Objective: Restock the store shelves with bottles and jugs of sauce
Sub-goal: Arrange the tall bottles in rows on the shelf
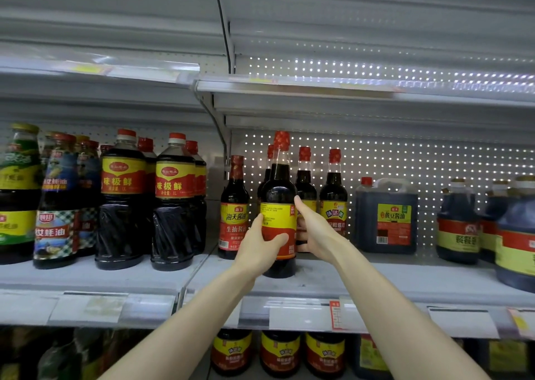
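Both hands, the left hand (262,245) and right hand (314,229), clasped a tall dark sauce bottle with red cap and yellow-red label (279,206) at the grey shelf (376,278) front. Full and probably glass, it likely handled heavy, smooth and breakable; the labelled waist suited gripping. Four similar bottles stood behind.

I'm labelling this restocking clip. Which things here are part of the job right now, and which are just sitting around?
In the job:
- sauce bottle, gripped upright in both hands
- left hand
- right hand
- middle shelf, where it goes

Just there:
- square jug
- big red-capped bottles on the left
- price tags
- bottles on the lower shelf
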A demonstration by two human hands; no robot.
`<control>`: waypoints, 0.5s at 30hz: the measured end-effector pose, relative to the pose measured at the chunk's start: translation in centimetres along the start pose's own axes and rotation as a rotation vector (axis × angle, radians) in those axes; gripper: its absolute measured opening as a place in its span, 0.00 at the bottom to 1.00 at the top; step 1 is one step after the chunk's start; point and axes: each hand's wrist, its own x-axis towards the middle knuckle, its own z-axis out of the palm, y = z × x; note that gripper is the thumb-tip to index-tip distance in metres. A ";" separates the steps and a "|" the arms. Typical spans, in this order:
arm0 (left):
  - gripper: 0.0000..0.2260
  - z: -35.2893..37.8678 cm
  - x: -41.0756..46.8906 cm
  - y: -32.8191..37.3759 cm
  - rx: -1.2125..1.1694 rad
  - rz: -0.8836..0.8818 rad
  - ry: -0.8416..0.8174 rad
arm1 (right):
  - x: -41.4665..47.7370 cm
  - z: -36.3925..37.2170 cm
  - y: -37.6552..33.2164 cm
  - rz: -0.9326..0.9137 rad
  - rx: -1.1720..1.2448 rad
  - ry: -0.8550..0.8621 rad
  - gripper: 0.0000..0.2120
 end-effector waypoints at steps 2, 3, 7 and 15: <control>0.30 0.1 0.2 -0.1 0.011 -0.007 0.005 | -0.2 0.1 0.1 -0.009 -0.007 0.001 0.24; 0.30 0.0 0.3 -0.1 0.014 -0.006 0.005 | -0.2 0.1 0.0 -0.019 -0.016 0.003 0.21; 0.28 -0.5 0.5 0.0 -0.014 -0.032 -0.007 | -0.8 0.2 0.2 -0.043 -0.035 0.015 0.17; 0.16 -1.6 -0.2 1.3 -0.208 -0.139 -0.079 | -2.0 -0.3 0.6 -0.057 -0.040 0.012 0.25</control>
